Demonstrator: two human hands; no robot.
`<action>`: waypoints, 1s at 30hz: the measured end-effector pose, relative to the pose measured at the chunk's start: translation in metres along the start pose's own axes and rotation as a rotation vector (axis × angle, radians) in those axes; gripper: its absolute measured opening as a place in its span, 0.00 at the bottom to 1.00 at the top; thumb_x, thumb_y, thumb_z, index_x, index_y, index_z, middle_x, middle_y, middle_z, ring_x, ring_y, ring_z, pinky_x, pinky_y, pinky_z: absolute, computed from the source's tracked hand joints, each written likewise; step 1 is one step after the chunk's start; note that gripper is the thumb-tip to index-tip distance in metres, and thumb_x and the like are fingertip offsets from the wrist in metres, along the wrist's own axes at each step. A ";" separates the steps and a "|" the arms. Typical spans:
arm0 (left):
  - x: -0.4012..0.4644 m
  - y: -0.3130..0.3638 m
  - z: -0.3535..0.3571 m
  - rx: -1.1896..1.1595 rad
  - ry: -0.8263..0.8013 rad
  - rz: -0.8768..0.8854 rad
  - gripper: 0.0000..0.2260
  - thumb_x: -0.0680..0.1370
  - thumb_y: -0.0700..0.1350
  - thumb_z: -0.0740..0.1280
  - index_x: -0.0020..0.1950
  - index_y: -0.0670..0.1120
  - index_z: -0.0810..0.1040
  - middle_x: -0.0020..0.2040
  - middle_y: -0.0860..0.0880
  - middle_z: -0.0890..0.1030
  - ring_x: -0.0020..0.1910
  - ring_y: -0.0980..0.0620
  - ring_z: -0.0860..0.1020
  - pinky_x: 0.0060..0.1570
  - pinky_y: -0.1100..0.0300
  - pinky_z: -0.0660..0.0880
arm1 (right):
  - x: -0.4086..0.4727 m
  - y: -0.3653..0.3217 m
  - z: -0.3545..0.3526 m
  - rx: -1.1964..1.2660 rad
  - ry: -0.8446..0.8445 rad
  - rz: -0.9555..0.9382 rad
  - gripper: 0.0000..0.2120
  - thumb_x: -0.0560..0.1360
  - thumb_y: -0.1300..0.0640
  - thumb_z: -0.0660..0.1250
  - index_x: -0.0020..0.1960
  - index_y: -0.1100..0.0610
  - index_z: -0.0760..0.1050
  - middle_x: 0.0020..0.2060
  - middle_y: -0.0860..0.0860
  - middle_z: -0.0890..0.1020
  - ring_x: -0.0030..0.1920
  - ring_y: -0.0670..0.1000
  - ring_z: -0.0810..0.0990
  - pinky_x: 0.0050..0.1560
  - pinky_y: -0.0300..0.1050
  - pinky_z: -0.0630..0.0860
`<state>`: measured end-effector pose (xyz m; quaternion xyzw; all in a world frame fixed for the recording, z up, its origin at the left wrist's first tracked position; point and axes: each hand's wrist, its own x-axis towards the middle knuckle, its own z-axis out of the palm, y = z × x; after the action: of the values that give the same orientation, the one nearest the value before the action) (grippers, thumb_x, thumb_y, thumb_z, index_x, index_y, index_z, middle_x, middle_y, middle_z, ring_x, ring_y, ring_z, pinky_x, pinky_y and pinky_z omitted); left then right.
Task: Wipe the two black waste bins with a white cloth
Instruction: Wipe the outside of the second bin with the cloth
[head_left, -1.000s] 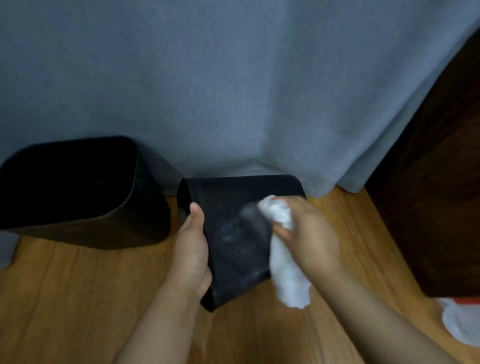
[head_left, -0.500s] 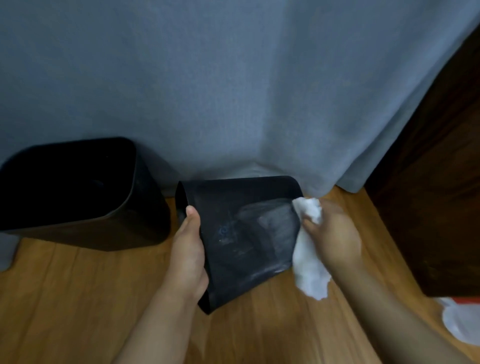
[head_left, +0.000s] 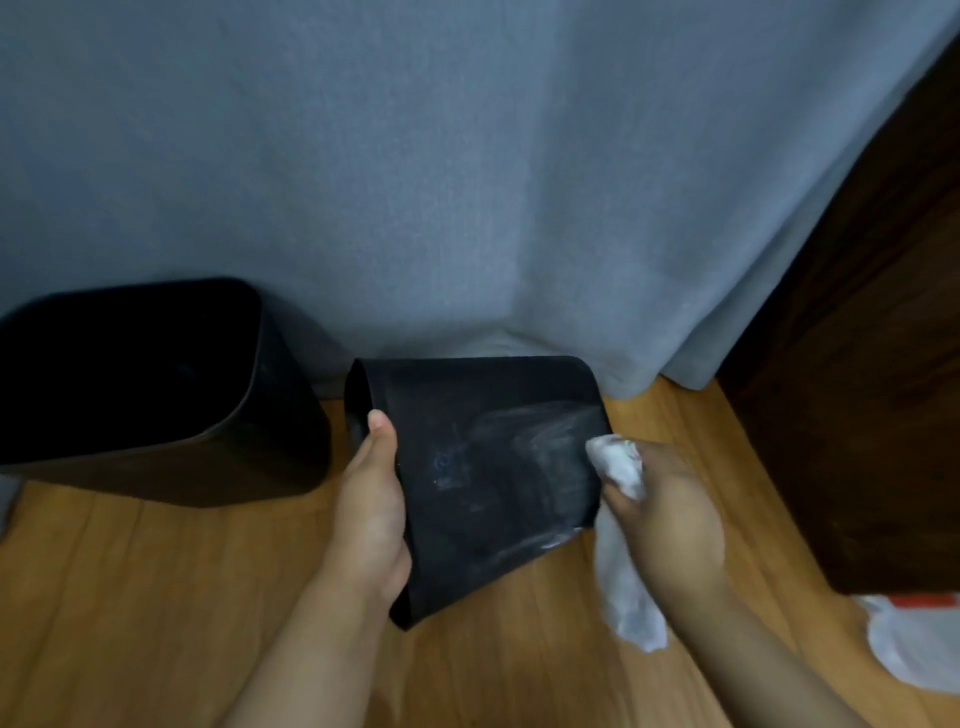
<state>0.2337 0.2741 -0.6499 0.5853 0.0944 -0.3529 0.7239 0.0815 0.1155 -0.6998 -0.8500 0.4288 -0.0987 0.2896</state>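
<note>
Our left hand (head_left: 371, 512) grips the tipped black plastic bin (head_left: 483, 467); at its three o'clock, our right hand (head_left: 667, 519) clutches the crumpled white cloth (head_left: 621, 561).

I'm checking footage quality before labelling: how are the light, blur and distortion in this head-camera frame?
Head view: dim, soft light; the upright black waste bin is nearly featureless inside; pale wipe streaks show on the tilted black waste bin; the white cloth is smeared by motion; wide-angle bending curves the dark wooden cabinet edge.

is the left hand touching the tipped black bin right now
Touching. The head view shows the left hand gripping the left edge of the tipped black plastic waste bin, its thumb lying flat on the upturned wall with no gap.
</note>
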 end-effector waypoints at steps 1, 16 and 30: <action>0.002 0.000 0.001 -0.003 0.012 -0.008 0.23 0.81 0.61 0.55 0.65 0.49 0.79 0.52 0.50 0.86 0.49 0.52 0.85 0.44 0.56 0.79 | -0.008 -0.008 0.005 0.053 -0.011 -0.053 0.13 0.73 0.54 0.68 0.57 0.52 0.76 0.51 0.47 0.77 0.51 0.49 0.77 0.49 0.41 0.72; -0.013 0.009 -0.012 -0.072 -0.141 -0.201 0.18 0.83 0.51 0.56 0.66 0.45 0.77 0.57 0.44 0.84 0.55 0.46 0.84 0.52 0.51 0.76 | -0.026 -0.049 0.021 0.221 0.039 -0.247 0.10 0.72 0.57 0.67 0.53 0.49 0.79 0.47 0.40 0.80 0.49 0.39 0.78 0.51 0.30 0.70; -0.009 -0.001 -0.002 0.000 -0.032 -0.168 0.24 0.81 0.62 0.52 0.61 0.48 0.79 0.52 0.46 0.86 0.47 0.48 0.85 0.36 0.58 0.81 | -0.027 -0.032 0.016 0.159 0.008 -0.404 0.15 0.70 0.56 0.67 0.56 0.45 0.76 0.52 0.39 0.79 0.51 0.41 0.78 0.51 0.41 0.76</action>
<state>0.2270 0.2793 -0.6461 0.5696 0.1319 -0.4218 0.6930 0.0930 0.1586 -0.6921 -0.8928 0.2414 -0.1916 0.3286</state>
